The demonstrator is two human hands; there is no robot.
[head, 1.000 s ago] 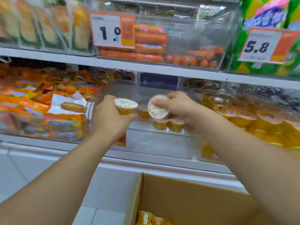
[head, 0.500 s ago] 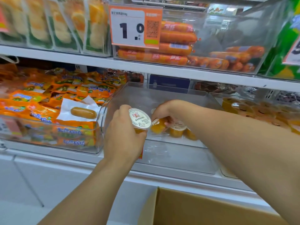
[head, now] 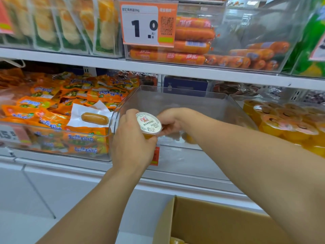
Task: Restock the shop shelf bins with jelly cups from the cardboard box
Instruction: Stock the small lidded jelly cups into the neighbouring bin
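The price tag (head: 148,25) hanging on the upper shelf's clear sausage bin (head: 246,50) reads "1.0" in large black digits, with small print ending in "58g" above and a QR code on its orange right part. A partly hidden tag (head: 10,134) on the left snack bin shows "15". The jelly cup (head: 149,123) lid bears a red logo and small print too fine to read.

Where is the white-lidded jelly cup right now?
Head view, centre: the jelly cup is gripped by the left hand at the clear bin's front, the right hand touching its right edge.
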